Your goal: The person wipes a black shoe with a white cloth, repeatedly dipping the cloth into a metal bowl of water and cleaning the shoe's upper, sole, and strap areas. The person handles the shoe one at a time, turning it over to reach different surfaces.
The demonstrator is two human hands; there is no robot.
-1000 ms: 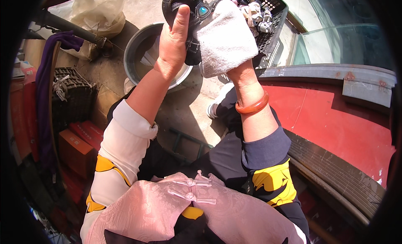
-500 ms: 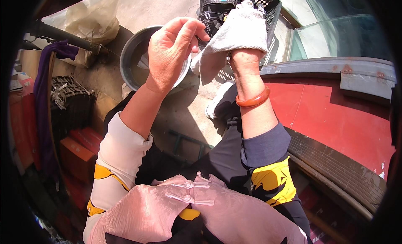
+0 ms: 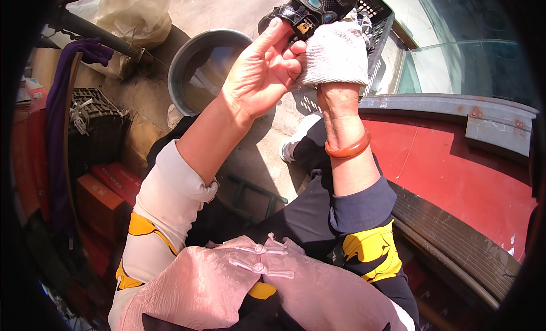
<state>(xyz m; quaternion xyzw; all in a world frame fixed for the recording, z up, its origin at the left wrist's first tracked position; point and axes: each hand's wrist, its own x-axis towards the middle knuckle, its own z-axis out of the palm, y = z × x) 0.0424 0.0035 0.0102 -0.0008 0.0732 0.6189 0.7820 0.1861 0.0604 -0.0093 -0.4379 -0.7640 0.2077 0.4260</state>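
In the head view, the black shoe (image 3: 317,7) is seen at one o'clock from the left hand (image 3: 263,72), its near edge overlapped by the thumb; the fingers are half curled, and whether it is gripped cannot be told. The right hand (image 3: 340,92) is mostly covered by a white cloth (image 3: 335,55), its grasp hidden, with the crate (image 3: 384,32) placed at one o'clock.

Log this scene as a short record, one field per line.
left hand: palm up, thumb at the black strapped item; firmness of grip unclear
right hand: mostly hidden by the white cloth
item details: blue ornaments
right wrist: reddish-orange bangle
left of item: round grey basin with liquid
behind cloth: black slotted crate
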